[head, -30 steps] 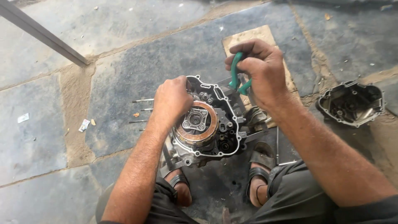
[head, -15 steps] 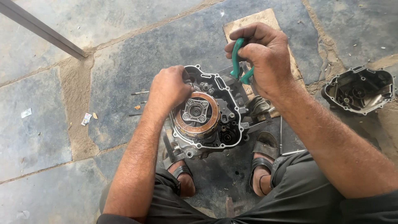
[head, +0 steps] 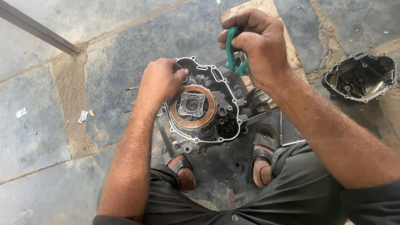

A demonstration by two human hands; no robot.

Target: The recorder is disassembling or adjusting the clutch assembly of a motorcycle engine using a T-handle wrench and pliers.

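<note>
Down on the stone floor, the engine case lay just below the right hand, which was clenched on green-handled pliers. The left hand curled closed against its rim. Its round, copper-ringed clutch sat exposed.

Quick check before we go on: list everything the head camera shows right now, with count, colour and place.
engine case: one, grey metal, open side up, on the floor between the feet
clutch pack: one, copper-brown ring with a grey hub, inside the engine case
pliers: one, green handles, above the case's upper right edge
engine cover: one, dark grey, hollow side up, on the floor at right
wooden board: one, tan, under the case's far side
metal bar: one, grey, upper left corner
stone floor: blue-grey slabs with sandy joints
sandals: two, dark, on the feet
left hand: on the case's upper left rim
right hand: closed round the pliers
</note>
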